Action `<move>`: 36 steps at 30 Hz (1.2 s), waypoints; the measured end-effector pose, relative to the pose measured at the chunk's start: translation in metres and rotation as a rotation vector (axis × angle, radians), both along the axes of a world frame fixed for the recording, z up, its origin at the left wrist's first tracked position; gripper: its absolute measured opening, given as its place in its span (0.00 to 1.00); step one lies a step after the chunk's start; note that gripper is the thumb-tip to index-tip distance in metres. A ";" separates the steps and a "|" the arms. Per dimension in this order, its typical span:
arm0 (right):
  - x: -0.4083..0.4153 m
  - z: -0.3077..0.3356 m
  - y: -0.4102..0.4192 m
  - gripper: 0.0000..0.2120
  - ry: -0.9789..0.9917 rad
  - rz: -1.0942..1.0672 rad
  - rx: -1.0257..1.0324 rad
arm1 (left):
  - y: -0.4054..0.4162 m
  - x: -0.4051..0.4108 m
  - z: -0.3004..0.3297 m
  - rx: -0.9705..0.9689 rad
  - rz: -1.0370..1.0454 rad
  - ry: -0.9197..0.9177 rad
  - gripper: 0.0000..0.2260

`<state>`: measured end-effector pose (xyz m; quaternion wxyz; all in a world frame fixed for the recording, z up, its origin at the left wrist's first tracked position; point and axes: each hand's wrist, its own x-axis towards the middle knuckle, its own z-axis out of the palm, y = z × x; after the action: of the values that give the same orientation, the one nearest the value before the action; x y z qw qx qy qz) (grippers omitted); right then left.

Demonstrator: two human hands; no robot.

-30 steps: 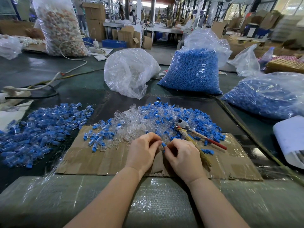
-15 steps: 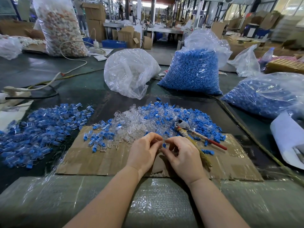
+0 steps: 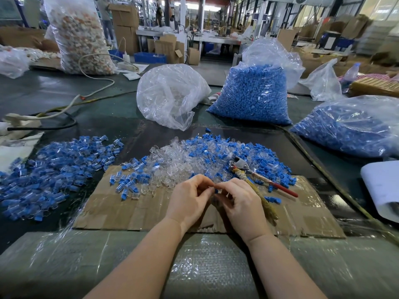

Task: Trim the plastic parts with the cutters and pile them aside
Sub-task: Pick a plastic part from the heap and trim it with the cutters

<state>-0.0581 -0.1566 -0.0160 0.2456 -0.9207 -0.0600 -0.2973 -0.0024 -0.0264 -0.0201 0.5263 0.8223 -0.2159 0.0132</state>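
Fingers [image 3: 208, 187] of the left hand [image 3: 190, 201] curl inward and meet the thumb and fingertips of the right hand [image 3: 241, 207]; between them both hands pinch a small blue plastic part [image 3: 216, 191], of which only a sliver shows. The two hands hover over the middle of a taped cardboard sheet [image 3: 133, 210] that lies near the front edge of the bench [image 3: 112, 124].

Just beyond the hands, a loose heap of clear and blue parts [image 3: 194, 156] spreads across the far edge of the cardboard and onto the dark bench surface. The cutters [image 3: 254, 175] lie untouched on the right side of that heap, metal head pointing to the far side, one handle red and the other wrapped in frayed brownish cord that reaches down beside the right hand. A few assembled blue-and-clear pieces [image 3: 127, 184] sit on the cardboard's far left corner. Well to the left, off the cardboard, a broad pile of blue-and-clear pieces [image 3: 47, 169] covers the bench toward its left edge.

Further back stand a crumpled clear bag [image 3: 170, 96] at the middle and a full bag of blue parts [image 3: 252, 93] just right of it; another bag of blue parts [image 3: 349, 126] lies by the right edge. A white cable [image 3: 95, 91] trails across the far left of the bench.
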 end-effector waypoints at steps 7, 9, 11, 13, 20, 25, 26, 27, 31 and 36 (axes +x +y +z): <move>0.000 0.002 -0.001 0.09 0.012 -0.045 0.002 | 0.000 -0.001 0.002 -0.022 -0.004 0.018 0.05; 0.000 0.004 -0.005 0.09 -0.011 -0.138 0.000 | 0.000 -0.001 0.003 -0.036 -0.004 0.033 0.07; 0.001 0.008 -0.010 0.09 -0.032 -0.308 -0.011 | 0.000 0.000 0.004 -0.041 -0.002 0.048 0.09; 0.002 0.015 -0.018 0.13 0.072 -0.524 -0.034 | 0.000 0.000 0.004 -0.044 0.004 0.059 0.09; 0.010 0.037 -0.044 0.23 0.810 -0.716 -0.162 | -0.002 0.003 0.009 -0.058 0.025 0.088 0.08; 0.016 0.040 -0.040 0.21 0.800 -0.710 -0.223 | -0.003 0.006 0.014 -0.092 0.046 0.156 0.06; 0.016 0.040 -0.039 0.21 0.793 -0.707 -0.216 | -0.004 0.007 0.016 -0.113 0.047 0.190 0.06; 0.016 0.040 -0.038 0.21 0.778 -0.703 -0.207 | -0.004 0.008 0.018 -0.144 0.047 0.235 0.06; 0.014 0.046 -0.034 0.21 0.723 -0.660 -0.153 | -0.005 0.010 0.025 -0.295 0.053 0.411 0.03; 0.009 0.062 -0.025 0.13 0.645 -0.483 -0.056 | -0.002 0.017 0.033 -0.433 0.048 0.542 0.01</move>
<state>-0.0495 -0.1816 0.0462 0.1496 -0.9607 0.2303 -0.0406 0.0145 -0.0279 0.0130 0.7265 0.6699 -0.0410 -0.1478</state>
